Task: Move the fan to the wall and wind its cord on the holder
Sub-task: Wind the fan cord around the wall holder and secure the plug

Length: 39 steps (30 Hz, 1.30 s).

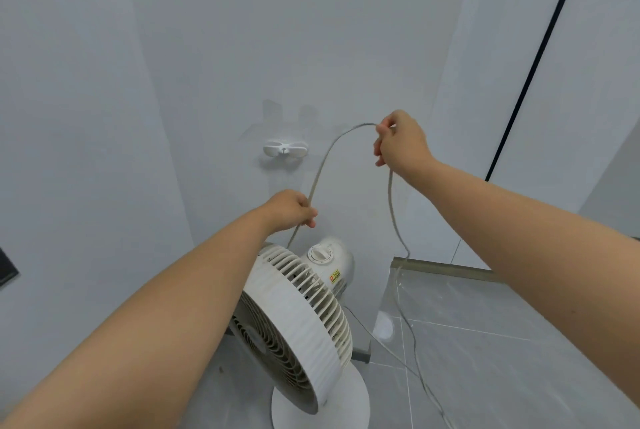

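A white fan (301,321) on a round base stands on the floor close to the white wall (311,30). Its grey cord (320,165) rises from behind the fan head, arches up and drops to the floor at the right. My left hand (291,208) grips the cord just above the fan. Higher and to the right, my right hand (401,141) pinches the cord at the top of the arch. The white cord holder (284,148) is fixed to the wall, left of the arch and above my left hand. No cord is on the holder.
A grey tiled floor (485,342) lies to the right, with a metal strip (446,267) at its far edge. The slack cord trails over the tiles toward the bottom right. A black vertical line (533,65) runs down the wall at right. A dark plate (7,267) sits at the left edge.
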Motion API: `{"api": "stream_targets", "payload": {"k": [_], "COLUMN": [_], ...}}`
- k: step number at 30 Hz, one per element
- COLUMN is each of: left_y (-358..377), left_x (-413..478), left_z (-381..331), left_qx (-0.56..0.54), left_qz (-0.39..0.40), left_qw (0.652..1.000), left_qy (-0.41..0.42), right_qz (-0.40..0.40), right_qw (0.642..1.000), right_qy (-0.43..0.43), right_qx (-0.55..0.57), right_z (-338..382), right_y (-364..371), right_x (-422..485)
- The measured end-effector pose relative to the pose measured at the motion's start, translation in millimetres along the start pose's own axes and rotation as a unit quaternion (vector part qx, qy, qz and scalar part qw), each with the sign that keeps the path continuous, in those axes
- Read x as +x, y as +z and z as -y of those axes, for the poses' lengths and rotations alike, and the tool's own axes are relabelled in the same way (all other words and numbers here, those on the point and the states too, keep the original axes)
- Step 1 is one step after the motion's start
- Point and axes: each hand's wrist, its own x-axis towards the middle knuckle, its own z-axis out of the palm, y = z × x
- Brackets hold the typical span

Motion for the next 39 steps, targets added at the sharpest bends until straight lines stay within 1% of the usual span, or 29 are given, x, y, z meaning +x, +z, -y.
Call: {"api": "stream_targets", "payload": {"k": [2,4,5,7,9,12,14,16,18,19,21,23,25,27,29,32,35,37,39], "left_y": [2.9,4.8,4.4,1.6,-4.6,-19.2,-28.3,-34.2,-34.8,-34.0,-31.9,-30.5,-30.4,-30.5,-29.1,-20.1,-13.8,-15.0,-18.3], "left_x": [5.0,9.3,11.0,13.2,14.9,13.3,11.0,9.5,8.5,7.1,5.1,2.6,2.8,4.1,7.7,16.1,17.6,14.0,11.6], "left_z": [2.9,4.7,5.0,4.1,1.1,-10.1,-20.2,-32.9,-46.4,-53.2,-64.3,-74.7,-81.4,-82.5,-76.0,-56.3,-34.8,-19.8,-8.3], "left_qx": [0.072,0.125,0.132,0.11,0.06,-0.042,-0.154,-0.239,-0.285,-0.297,-0.299,-0.253,-0.153,-0.042,0.017,0.071,0.192,0.206,0.2], "left_qz": [-0.001,-0.035,-0.061,-0.122,-0.162,-0.18,-0.189,-0.194,-0.19,-0.188,-0.183,-0.181,-0.188,-0.184,-0.159,-0.12,-0.095,-0.09,-0.096], "left_qw": [0.997,0.991,0.988,0.984,0.983,0.983,0.97,0.951,0.938,0.934,0.934,0.945,0.961,0.971,0.98,0.988,0.977,0.974,0.974], "left_qy": [-0.013,-0.038,-0.051,-0.066,-0.055,-0.015,0.007,0.03,0.049,0.056,0.071,0.099,0.132,0.144,0.118,0.068,0.019,-0.022,-0.051], "right_qz": [-0.038,-0.056,-0.059,-0.043,0.002,0.077,0.117,0.2,0.296,0.328,0.361,0.373,0.37,0.328,0.279,0.232,0.181,0.15,0.136], "right_qw": [0.999,0.998,0.998,0.998,0.996,0.985,0.979,0.966,0.942,0.931,0.923,0.923,0.924,0.938,0.954,0.964,0.966,0.966,0.97], "right_qy": [-0.008,-0.006,-0.002,0.012,0.044,0.092,0.09,0.083,0.086,0.088,0.087,0.087,0.096,0.099,0.092,0.091,0.108,0.124,0.136], "right_qx": [0.017,0.016,0.003,-0.049,-0.084,-0.121,-0.142,-0.138,-0.137,-0.131,-0.1,-0.036,0.031,0.055,0.064,0.094,0.149,0.169,0.149], "right_z": [5.9,7.6,6.6,0.6,-9.3,-24.0,-28.2,-27.0,-22.8,-19.4,-11.3,-3.2,2.9,5.7,4.2,0.0,-1.6,-1.1,-3.4], "right_y": [-13.4,-25.5,-30.4,-38.5,-45.0,-54.1,-58.4,-58.4,-53.5,-49.4,-40.1,-32.0,-26.4,-23.3,-23.0,-27.6,-34.8,-43.6,-52.6], "right_x": [7.5,14.4,17.0,21.5,24.9,25.8,23.1,18.8,14.2,11.6,8.5,8.0,7.4,8.7,9.8,12.9,17.6,21.1,22.9]}}
